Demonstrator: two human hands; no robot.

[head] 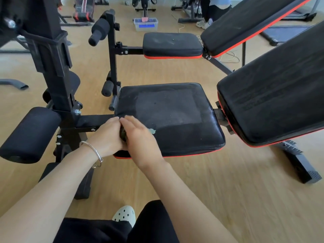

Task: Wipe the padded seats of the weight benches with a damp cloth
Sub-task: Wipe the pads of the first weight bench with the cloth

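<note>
Our right grip [140, 139] lies flat, fingers fairly straight, pressing the cloth [152, 131] onto the near seat [168, 118] at its 8 o'clock corner. Only a pale scrap of the cloth peeks out from under the palm. The dark wad between our hands may be more of it, though we cannot be sure. Our left grip [107, 134] sits just beside, over the same corner and touching the right. Its fingers are hidden, so we cannot tell whether it clasps the pad's edge, the cloth, or nothing. We judge it is there to steady the pad or bunch the cloth while the flat palm spreads pressure for a broad stroke.

The seat's middle shows a duller grey patch, while its rim looks darker, so we judge the centre is not yet wiped.

Open room lies toward 2 o'clock, across the whole pad. At 3 o'clock the tilted backrest [273, 95] overhangs the seat's far edge, so a stroke must stop short there. At 9 o'clock the frame bar [94, 120] and foam roller [29, 134] crowd the left side. At 6 o'clock the pad ends in a red-trimmed edge over bare floor [228, 190]. The second seat [172, 42] waits at 12 o'clock, well apart.
</note>
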